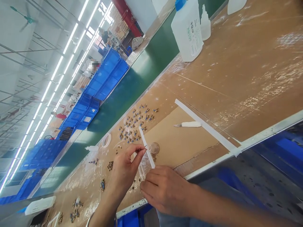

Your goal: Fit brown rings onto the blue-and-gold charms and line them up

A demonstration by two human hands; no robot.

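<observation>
My left hand [124, 167] is raised over the bench, thumb and forefinger pinched together. Whatever sits between these fingertips is too small to make out. Just beside them is a small round translucent cup [155, 148] on a brown board [172, 138]. A white tape strip [148, 151] runs along the board's left side, behind the pinch. My right hand [164, 187] lies at the bench's front edge with fingers curled, near the lower end of that strip; anything inside it is hidden. Many tiny blue-and-gold figures [134, 121] stand beyond my left hand.
On the board lies a white-handled knife [190, 124] beside another tape strip [205, 126]. A large white jug [188, 31] and a squeeze bottle [205, 25] stand at the back. Left are a tape roll [106, 140], brown beads [110, 165] and a small bottle [92, 148].
</observation>
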